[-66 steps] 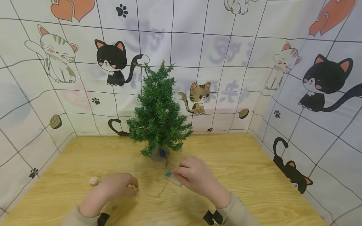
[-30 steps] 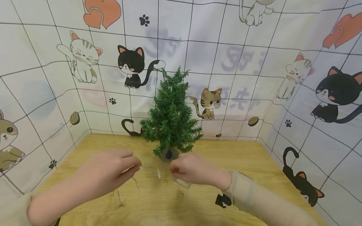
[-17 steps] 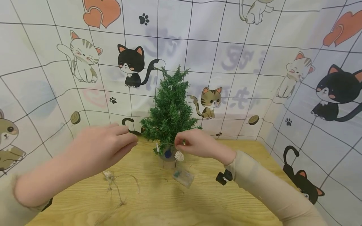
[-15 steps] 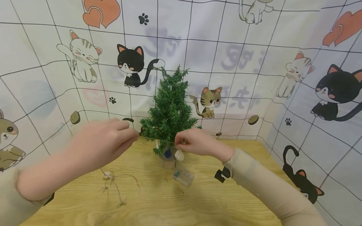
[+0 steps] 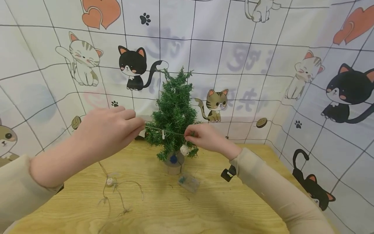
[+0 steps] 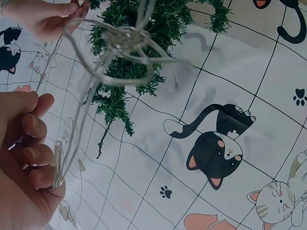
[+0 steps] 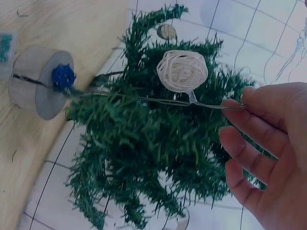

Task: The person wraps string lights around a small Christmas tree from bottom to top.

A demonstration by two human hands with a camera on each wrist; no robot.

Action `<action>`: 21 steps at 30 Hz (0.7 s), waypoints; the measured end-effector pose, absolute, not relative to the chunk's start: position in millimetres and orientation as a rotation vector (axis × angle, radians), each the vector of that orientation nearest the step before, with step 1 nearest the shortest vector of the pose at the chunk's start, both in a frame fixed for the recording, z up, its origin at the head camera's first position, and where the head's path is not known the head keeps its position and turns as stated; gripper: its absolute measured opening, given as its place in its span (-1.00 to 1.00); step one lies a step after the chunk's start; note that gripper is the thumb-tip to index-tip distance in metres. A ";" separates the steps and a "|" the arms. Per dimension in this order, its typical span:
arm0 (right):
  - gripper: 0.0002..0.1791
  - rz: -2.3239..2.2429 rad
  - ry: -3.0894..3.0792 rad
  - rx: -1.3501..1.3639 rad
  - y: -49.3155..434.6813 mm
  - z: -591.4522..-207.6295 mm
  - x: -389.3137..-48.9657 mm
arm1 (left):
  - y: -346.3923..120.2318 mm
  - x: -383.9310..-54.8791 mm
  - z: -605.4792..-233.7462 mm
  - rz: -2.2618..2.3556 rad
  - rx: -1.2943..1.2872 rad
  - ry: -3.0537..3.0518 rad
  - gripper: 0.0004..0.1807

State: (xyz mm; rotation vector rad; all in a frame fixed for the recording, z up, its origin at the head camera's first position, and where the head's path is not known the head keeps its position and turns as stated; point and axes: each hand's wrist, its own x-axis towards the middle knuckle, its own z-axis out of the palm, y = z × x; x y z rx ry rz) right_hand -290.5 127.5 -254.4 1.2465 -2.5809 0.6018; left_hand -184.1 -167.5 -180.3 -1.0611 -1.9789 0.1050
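A small artificial Christmas tree (image 5: pixel 175 107) stands on a round base (image 5: pixel 172 167). Before its lower branches, a thin string-light wire (image 5: pixel 173 132) stretches between both hands. My left hand (image 5: pixel 109 130) holds its left end with curled fingers; another stretch of wire crosses close to the left wrist camera. Thumb and index finger of my right hand (image 7: pixel 264 139) pinch the wire near a white woven ball (image 7: pixel 182 71), which hangs below that hand in the head view. A blue ball (image 7: pixel 63 76) on the same wire lies against the base. A small white piece (image 5: pixel 163 134) hangs mid-span.
On the table (image 5: pixel 233 201) before the base lies a small clear box (image 5: pixel 189 183) with teal inside. Tangled wire (image 5: pixel 119 191) and another pale ball (image 5: pixel 109 181) lie front left. A cat-print cloth (image 5: pixel 248 48) encloses the back and sides.
The right hand has let go of the clear box, which now lies on the table, and has taken the wire. Both hands have risen, lifting the white ball and stretching the wire before the tree.
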 end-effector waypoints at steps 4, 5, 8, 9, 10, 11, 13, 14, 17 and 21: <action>-0.91 0.597 -2.568 1.190 134.4 -255.0 -299.0 | -166.1 -185.8 -183.8 0.113 -1.058 -2.005 -0.85; -0.91 0.604 -2.564 1.178 136.5 -254.9 -300.8 | -165.8 -186.4 -184.3 0.115 -1.051 -2.023 -0.82; -0.91 0.620 -2.563 1.128 142.8 -255.8 -305.1 | -165.1 -189.7 -185.7 0.111 -1.018 -2.102 -0.73; -0.90 0.631 -2.568 1.111 144.9 -256.4 -306.3 | -164.9 -191.6 -186.0 0.109 -1.006 -2.132 -0.71; -0.89 0.639 -2.570 1.094 147.0 -257.1 -306.9 | -164.8 -193.6 -186.1 0.109 -0.993 -2.168 -0.69; -0.89 0.643 -2.576 1.075 148.9 -258.0 -307.7 | -164.8 -196.0 -186.2 0.111 -0.978 -2.201 -0.67; -0.88 0.659 -2.589 1.042 152.4 -260.2 -309.0 | -164.8 -201.6 -186.2 0.127 -0.944 -2.255 -0.65; -0.88 0.666 -2.590 1.035 153.7 -261.0 -308.9 | -164.7 -204.7 -185.9 0.137 -0.925 -2.269 -0.65; -0.89 0.679 -2.596 1.015 157.0 -264.1 -309.1 | -163.8 -214.0 -184.6 0.151 -0.868 -2.265 -0.63; -0.88 0.668 -2.602 1.001 158.9 -267.1 -308.1 | -161.6 -224.4 -180.3 0.095 -0.819 -2.157 -0.64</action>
